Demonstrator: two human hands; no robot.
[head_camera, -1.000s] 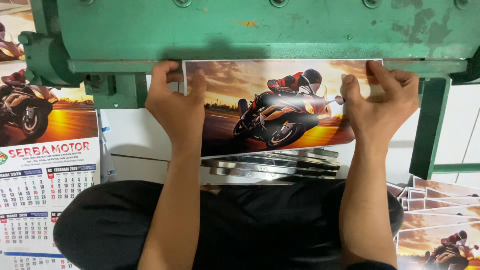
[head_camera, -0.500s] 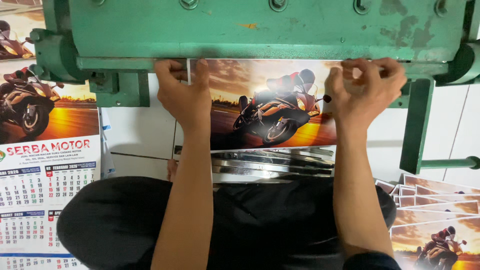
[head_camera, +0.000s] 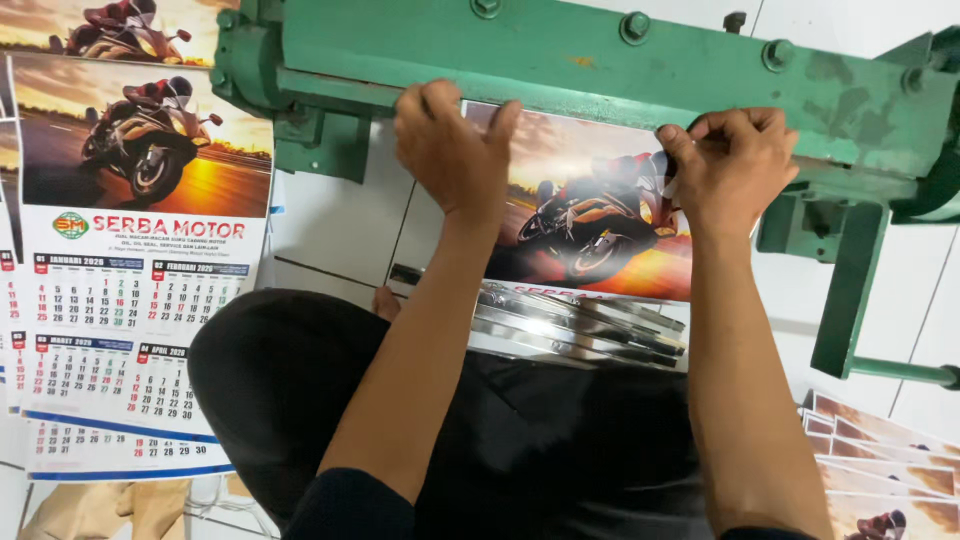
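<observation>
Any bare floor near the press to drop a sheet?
Bare white tile between the calendar stack and the printed sheet. Crowded under the sheet, with metal strips, and lower right with fanned prints.

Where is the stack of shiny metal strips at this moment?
In the head view, the metal strips lie at centre on the person's lap, just below the motorcycle calendar sheet, between the two forearms.

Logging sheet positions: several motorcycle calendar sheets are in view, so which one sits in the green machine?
The sheet between both hands, left and right: its top edge is tucked under the green machine. The others lie flat on the floor at either side.
</observation>
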